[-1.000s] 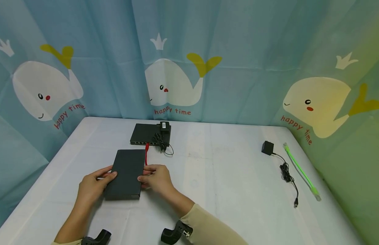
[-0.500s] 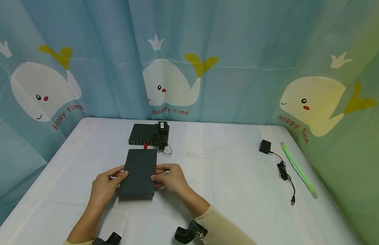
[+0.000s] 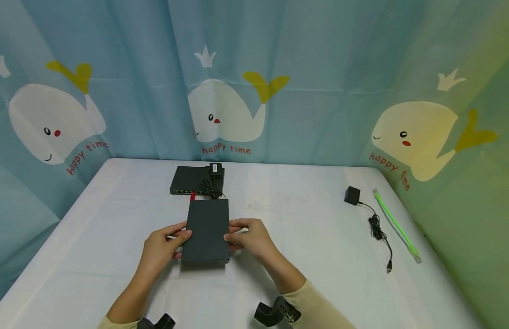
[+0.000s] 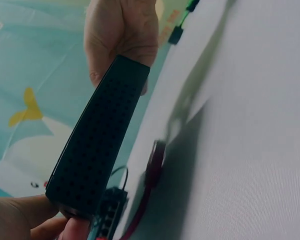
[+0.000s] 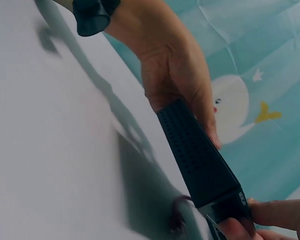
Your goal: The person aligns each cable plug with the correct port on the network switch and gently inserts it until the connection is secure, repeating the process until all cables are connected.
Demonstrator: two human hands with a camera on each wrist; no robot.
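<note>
Both hands hold a black network switch (image 3: 206,230) above the white table. My left hand (image 3: 161,246) grips its left side, the thumb on top. My right hand (image 3: 251,237) pinches the right side in the same way. The switch's vented side (image 4: 97,135) faces the left wrist camera, and its shadow falls on the table. Behind it lies a second black network switch (image 3: 186,179), with a red network cable (image 3: 193,196) at its row of ports. The cable's loose plug (image 4: 155,160) shows in the left wrist view; the held switch hides it from the head view.
A black power adapter (image 3: 216,170) with a bundled cord rests on the rear switch. To the right lie another power adapter (image 3: 352,195) with its cord and a green network cable (image 3: 396,226). A whale-print curtain (image 3: 320,91) hangs behind the table.
Both hands have carried the held switch to the right. It now covers most of the red cable and part of the bundled cord in the head view. The head view has shifted slightly.
</note>
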